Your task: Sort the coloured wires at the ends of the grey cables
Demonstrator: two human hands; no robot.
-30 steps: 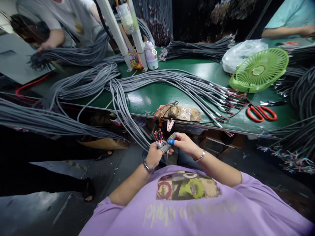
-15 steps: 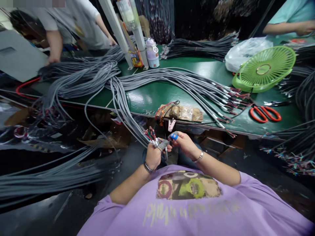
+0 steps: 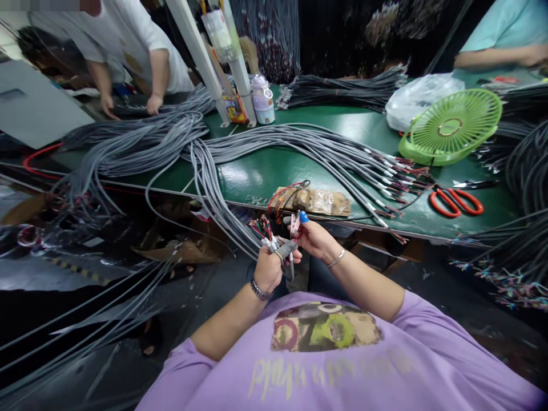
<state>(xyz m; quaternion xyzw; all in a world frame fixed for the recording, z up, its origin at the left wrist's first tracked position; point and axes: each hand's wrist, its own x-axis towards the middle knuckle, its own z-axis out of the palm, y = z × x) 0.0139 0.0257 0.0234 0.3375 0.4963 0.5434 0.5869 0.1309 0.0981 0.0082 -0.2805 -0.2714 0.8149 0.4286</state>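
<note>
My left hand (image 3: 269, 269) is closed around a bundle of grey cables (image 3: 233, 220), with a grey wrapping on one finger. Red, green and other thin wire ends (image 3: 262, 227) fan out above that fist, past white collars, and one cable end points down in front of it. My right hand (image 3: 319, 240), with a blue cover on one fingertip, is pinched at a small pink clip (image 3: 294, 224) just below the bench edge. Between the two hands, thin wires show, but their tips are hidden by my fingers.
Grey cables lie across the green bench (image 3: 252, 174). A taped wooden block (image 3: 319, 201) sits at its front edge. To the right are red-handled scissors (image 3: 456, 202), a green fan (image 3: 451, 125) and a plastic bag (image 3: 422, 100). A bottle (image 3: 262, 101) stands behind; co-workers work at both far sides.
My right hand has moved up to the pink clip, which was apart from it before. My left hand keeps its cables. The co-worker at the far left has shifted both hands along the cables.
</note>
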